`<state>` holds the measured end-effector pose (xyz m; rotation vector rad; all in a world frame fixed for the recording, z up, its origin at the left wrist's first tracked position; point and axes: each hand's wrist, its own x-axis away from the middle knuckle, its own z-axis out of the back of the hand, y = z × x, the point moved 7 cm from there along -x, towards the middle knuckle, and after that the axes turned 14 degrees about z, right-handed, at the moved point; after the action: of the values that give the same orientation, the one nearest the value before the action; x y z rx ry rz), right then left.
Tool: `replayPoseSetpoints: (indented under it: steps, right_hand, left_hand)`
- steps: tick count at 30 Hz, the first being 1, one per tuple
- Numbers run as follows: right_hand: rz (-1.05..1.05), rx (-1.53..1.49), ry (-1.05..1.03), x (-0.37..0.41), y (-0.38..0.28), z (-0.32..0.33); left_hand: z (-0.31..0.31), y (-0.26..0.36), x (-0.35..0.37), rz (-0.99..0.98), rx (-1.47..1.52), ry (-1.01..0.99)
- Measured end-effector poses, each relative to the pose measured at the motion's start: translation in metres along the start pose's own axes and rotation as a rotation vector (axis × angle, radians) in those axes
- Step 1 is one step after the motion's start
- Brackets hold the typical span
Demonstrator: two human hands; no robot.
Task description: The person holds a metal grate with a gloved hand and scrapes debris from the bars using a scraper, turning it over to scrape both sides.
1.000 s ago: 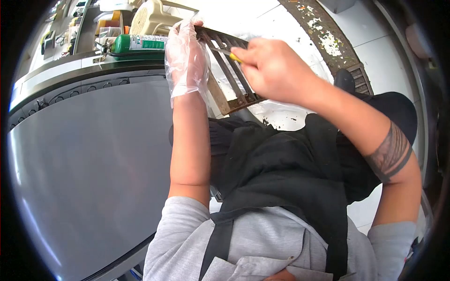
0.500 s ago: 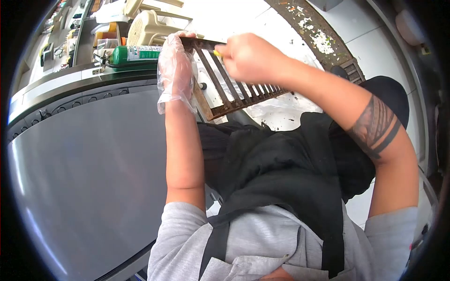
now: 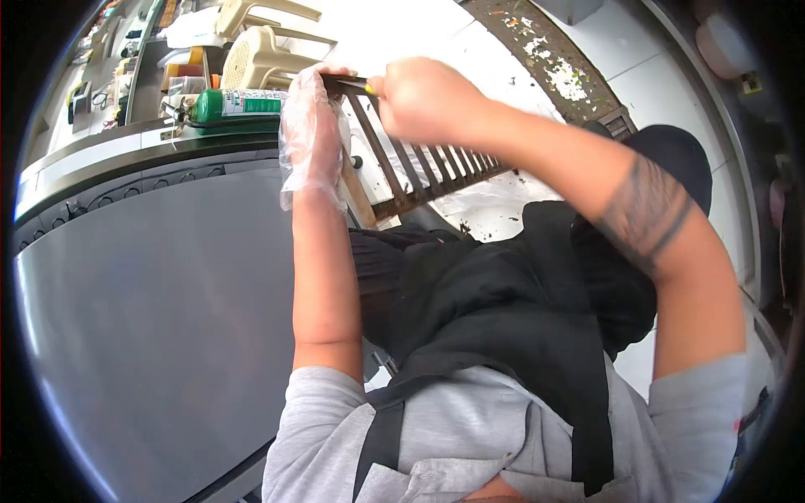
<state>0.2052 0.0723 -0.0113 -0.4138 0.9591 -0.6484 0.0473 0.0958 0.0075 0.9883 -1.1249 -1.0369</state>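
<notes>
My left hand (image 3: 314, 134), in a clear plastic glove, grips the near edge of a rusty metal grate (image 3: 419, 172) and holds it tilted in the air in front of me. My right hand (image 3: 423, 96) is bare and closed on a small tool with a yellow handle (image 3: 367, 87). The tool's dark tip lies against the grate's top bars, close to the gloved fingers. Most of the tool is hidden inside my fist.
A large grey stainless surface (image 3: 151, 318) fills the left. Behind it a green canister (image 3: 239, 105) lies on a dark counter, with a beige plastic chair (image 3: 260, 54) beyond. White floor tiles and a dirty drain channel (image 3: 553, 59) lie past the grate. I wear a black apron.
My right hand has slid the tool from the grate's middle bars up to its top edge near the gloved hand. The grate has tipped flatter and swung left.
</notes>
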Motion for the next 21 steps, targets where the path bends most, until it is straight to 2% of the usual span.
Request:
replayPoseSetpoints:
  steps: [3,7,8,9,11,15,17,19,21]
  right_hand:
    - [-0.068,-0.072,-0.048,-0.004,0.009,-0.013]
    - [-0.139,-0.109,0.149,0.002,-0.004,-0.01]
    - [-0.291,-0.161,0.083,0.006,0.003,-0.013]
    - [-0.293,-0.162,0.084,0.006,0.0,-0.014]
    - [-0.391,-0.197,0.143,0.01,0.001,-0.012]
    - [-0.376,-0.118,0.11,0.01,0.004,0.005]
    - [-0.36,-0.035,0.004,0.01,0.005,0.012]
    - [-0.341,-0.014,0.03,0.012,0.007,0.016]
    - [-0.324,0.009,0.057,0.011,0.017,0.022]
  left_hand:
    - [0.009,-0.003,-0.015,0.041,-0.057,0.034]
    - [-0.002,0.001,-0.011,0.001,-0.007,0.028]
    - [-0.004,0.004,-0.01,0.005,-0.073,0.085]
    - [-0.003,0.006,-0.009,0.012,-0.142,0.142]
    - [-0.007,0.006,-0.01,0.03,-0.123,0.136]
    - [-0.012,0.002,-0.021,0.056,0.009,0.152]
    - [-0.016,0.003,-0.021,0.061,0.009,0.155]
    - [-0.019,0.003,-0.024,0.065,0.006,0.154]
    - [-0.018,0.002,-0.029,0.051,-0.117,0.153]
